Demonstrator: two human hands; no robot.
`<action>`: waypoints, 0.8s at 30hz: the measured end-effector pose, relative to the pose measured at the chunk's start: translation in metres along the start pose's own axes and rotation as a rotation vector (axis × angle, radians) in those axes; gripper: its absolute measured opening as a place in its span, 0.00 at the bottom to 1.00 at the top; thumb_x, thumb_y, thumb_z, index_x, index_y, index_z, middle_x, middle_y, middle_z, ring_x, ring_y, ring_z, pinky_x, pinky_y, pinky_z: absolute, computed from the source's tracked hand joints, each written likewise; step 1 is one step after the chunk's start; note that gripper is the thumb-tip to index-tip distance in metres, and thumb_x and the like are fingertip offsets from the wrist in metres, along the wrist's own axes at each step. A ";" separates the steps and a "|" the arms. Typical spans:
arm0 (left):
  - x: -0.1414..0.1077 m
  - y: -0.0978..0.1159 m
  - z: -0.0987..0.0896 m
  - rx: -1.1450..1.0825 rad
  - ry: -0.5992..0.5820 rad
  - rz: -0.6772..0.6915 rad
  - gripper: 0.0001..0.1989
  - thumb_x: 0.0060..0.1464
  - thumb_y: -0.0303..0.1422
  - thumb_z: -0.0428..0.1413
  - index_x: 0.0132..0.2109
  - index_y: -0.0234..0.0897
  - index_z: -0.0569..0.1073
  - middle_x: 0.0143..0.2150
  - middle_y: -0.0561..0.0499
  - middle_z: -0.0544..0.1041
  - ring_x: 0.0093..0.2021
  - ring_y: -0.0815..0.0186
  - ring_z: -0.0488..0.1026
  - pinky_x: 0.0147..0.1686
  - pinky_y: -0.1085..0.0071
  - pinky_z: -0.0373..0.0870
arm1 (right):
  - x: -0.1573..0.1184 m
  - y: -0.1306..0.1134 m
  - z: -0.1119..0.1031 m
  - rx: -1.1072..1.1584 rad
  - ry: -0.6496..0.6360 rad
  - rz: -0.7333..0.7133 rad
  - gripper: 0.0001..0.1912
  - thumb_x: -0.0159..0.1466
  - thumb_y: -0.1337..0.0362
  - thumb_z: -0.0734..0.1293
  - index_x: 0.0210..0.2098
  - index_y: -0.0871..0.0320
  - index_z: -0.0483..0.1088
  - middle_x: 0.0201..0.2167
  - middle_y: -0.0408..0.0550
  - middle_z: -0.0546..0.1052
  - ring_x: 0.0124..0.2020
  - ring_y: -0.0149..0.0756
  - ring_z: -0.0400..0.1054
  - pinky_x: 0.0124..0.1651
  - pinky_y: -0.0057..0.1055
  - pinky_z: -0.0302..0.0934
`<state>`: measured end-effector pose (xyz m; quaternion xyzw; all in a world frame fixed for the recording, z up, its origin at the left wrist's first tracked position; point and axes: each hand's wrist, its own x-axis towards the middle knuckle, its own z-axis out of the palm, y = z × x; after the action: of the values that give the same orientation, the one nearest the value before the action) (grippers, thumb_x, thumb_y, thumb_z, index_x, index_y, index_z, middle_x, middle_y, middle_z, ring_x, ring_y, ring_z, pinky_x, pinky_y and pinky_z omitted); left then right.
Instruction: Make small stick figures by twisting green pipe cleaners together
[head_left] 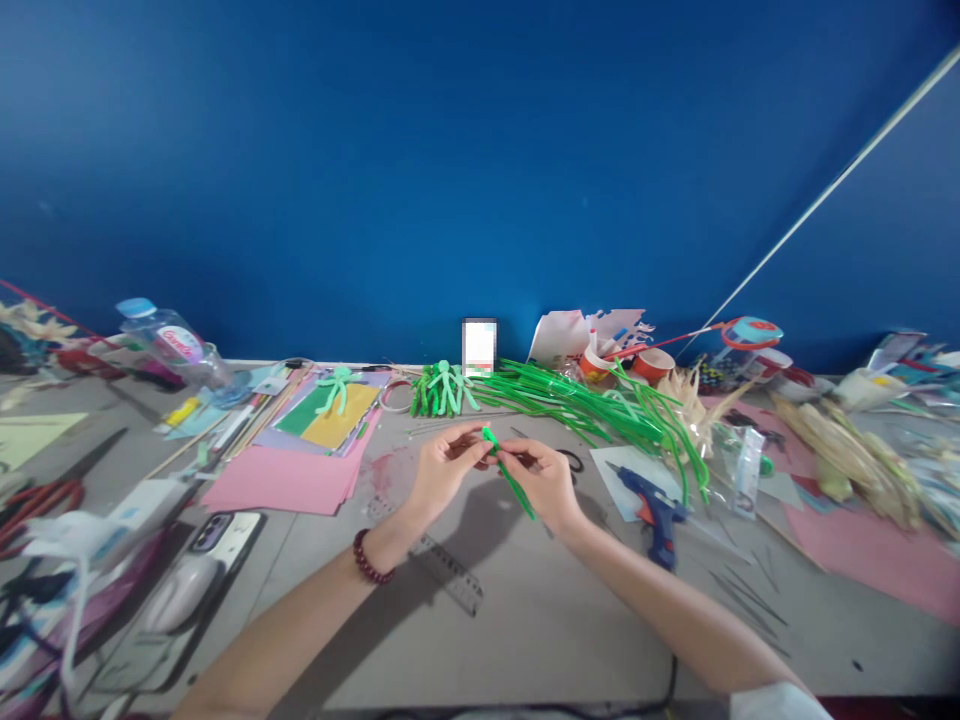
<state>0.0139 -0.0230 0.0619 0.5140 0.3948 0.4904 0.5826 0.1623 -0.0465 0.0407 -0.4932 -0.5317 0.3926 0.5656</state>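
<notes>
Stretching forearms (660, 610) out, pinching green stem (519, 493) with left hand (439, 472) and right hand (549, 487), slanting its tail toward the tabletop's (562, 640) near edge, beside the right.

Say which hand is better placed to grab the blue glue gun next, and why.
Right, I judge: the glue gun lies nearer the right hand than the left hand. Both pinch the green stem, so the right would need to release first.

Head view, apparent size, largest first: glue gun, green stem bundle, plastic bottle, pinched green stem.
1. green stem bundle
2. plastic bottle
3. glue gun
4. pinched green stem, partly covered by fingers
</notes>
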 end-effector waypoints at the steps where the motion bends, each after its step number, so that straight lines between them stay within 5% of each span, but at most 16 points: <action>1: 0.001 0.000 -0.001 0.015 -0.019 0.009 0.17 0.45 0.36 0.62 0.43 0.34 0.75 0.29 0.50 0.77 0.27 0.68 0.74 0.30 0.71 0.73 | 0.000 0.001 0.000 0.004 -0.009 0.014 0.10 0.55 0.60 0.68 0.32 0.60 0.76 0.27 0.49 0.79 0.26 0.34 0.72 0.29 0.29 0.67; 11: 0.007 0.005 -0.008 0.027 -0.109 0.068 0.13 0.44 0.37 0.63 0.37 0.33 0.76 0.28 0.50 0.77 0.22 0.71 0.70 0.25 0.73 0.71 | 0.001 -0.001 0.000 0.166 -0.133 0.060 0.12 0.56 0.57 0.68 0.35 0.58 0.70 0.28 0.46 0.77 0.23 0.32 0.70 0.26 0.28 0.68; 24: -0.008 -0.001 0.001 0.038 -0.105 0.090 0.15 0.44 0.37 0.63 0.39 0.34 0.75 0.33 0.47 0.79 0.29 0.66 0.75 0.29 0.71 0.74 | -0.003 -0.009 -0.004 -0.120 -0.043 -0.143 0.07 0.57 0.60 0.66 0.32 0.58 0.69 0.25 0.45 0.76 0.25 0.32 0.71 0.27 0.27 0.67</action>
<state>0.0134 -0.0308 0.0604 0.5673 0.3496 0.4807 0.5700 0.1651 -0.0521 0.0494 -0.4783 -0.6002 0.3291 0.5502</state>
